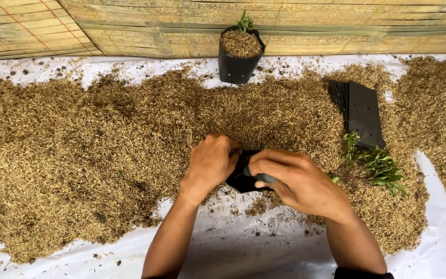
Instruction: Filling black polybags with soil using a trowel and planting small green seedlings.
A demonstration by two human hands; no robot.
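Holding an empty black nursery bag (242, 178) between them, the left hand (210, 164) and the right hand (298, 182) meet at the near edge of a broad heap of rice husk (104, 150) spread over a white plastic sheet (264, 253). The left grip is closed on the bag's left rim, fingers curled over the edge; the right grip is closed on the right rim, and a short grey-green piece shows under its fingers, too hidden to name. The bag lies low, just above the sheet, its mouth barely parted as far as can be seen. Beyond the bag, at the far side of the heap, a filled black bag (239, 54) stands upright with a small seedling (244, 21) in it, close to a bamboo mat wall (336, 26). To the right of the held bag lies a flat stack of empty black bags (360, 113), with a bunch of green cuttings (375, 163) just in front of it. The likely trouble is the thin bag itself: pulled unevenly, the film could tear or slip from one grip, and a limp, half-open mouth would fold shut and let husk spill back. Loose husk underfoot of the bag gives little support, so it may topple once released.
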